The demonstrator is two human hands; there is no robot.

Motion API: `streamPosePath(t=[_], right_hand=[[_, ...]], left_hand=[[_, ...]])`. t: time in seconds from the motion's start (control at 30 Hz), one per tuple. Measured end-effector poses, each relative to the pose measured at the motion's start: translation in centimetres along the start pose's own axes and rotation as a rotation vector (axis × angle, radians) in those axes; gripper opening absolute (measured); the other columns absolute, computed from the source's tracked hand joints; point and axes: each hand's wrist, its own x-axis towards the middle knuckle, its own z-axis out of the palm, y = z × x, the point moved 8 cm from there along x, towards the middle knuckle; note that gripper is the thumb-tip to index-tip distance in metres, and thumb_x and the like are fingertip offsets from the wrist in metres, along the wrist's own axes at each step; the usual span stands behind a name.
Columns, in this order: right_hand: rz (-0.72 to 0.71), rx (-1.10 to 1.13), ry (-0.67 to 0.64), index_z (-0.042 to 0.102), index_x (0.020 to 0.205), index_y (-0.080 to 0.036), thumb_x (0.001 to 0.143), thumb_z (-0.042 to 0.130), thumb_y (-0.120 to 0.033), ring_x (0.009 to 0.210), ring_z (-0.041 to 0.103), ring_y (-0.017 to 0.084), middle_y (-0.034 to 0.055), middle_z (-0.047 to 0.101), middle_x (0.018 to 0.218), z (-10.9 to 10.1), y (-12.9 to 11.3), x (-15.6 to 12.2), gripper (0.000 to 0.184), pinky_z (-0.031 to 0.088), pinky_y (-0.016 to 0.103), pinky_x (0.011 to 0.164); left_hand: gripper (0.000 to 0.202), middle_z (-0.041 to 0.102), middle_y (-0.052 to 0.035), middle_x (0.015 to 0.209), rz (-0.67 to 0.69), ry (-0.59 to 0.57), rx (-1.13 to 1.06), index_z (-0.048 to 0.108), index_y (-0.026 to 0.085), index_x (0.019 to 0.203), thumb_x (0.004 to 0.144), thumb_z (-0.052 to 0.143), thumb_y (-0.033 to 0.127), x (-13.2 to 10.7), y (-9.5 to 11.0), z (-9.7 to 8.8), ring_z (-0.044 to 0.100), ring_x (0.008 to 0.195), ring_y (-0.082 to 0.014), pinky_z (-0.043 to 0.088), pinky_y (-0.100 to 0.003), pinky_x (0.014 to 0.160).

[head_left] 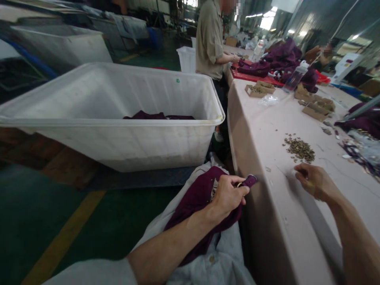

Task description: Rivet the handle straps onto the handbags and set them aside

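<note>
Holding step: left hand (pixel 228 194) holds purple strap (pixel 250 181); right hand (pixel 317 182), grip state unclear, is near metal pieces (pixel 300 149). Next move likely requires steadiness.

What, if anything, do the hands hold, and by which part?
The left hand pinches a purple tab just behind its protruding end; for the right hand, it cannot be told.

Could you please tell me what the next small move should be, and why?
Perhaps pick from the brassy pile with the right hand: it is close by, and the left hand holds the strap near its end. Whether the right holds anything is unclear.
</note>
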Motion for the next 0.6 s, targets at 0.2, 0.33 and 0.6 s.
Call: streamPosePath(t=[0.2,0.33,0.6], right_hand=[[-0.397,0.247,-0.180,0.054,0.096,-0.023,0.095,0.052,-0.024,0.070,0.055,0.017,0.0010,0.059,0.079,3.0,-13.0,-2.0,0.003,0.043,0.030,0.065],[-0.510,0.260,-0.181,0.052,0.098,-0.023,0.097,0.049,-0.018,0.076,0.055,0.018,0.0032,0.059,0.087,5.0,-17.8,-3.2,0.005,0.041,0.032,0.067],[-0.510,0.276,-0.143,0.052,0.095,-0.023,0.097,0.051,-0.017,0.071,0.053,0.017,0.0013,0.056,0.084,5.4,-17.7,-3.1,0.006,0.039,0.031,0.065]], left_hand=[[0.027,0.066,-0.0019,0.057,0.000,0.055,-0.004,0.080,0.009,0.097,0.072,0.072,0.016,0.0,0.0,-0.5,0.058,0.041,-0.0120,0.038,-0.018,0.038],[0.024,0.065,-0.0012,0.056,0.015,0.045,0.014,0.080,0.008,0.094,0.074,0.070,0.015,-0.1,-0.1,-0.5,0.058,0.041,-0.0117,0.039,-0.018,0.039],[0.019,0.064,-0.0009,0.056,0.042,0.048,0.025,0.079,0.010,0.090,0.075,0.069,0.015,-0.4,0.1,-0.5,0.059,0.042,-0.0122,0.040,-0.018,0.039]])
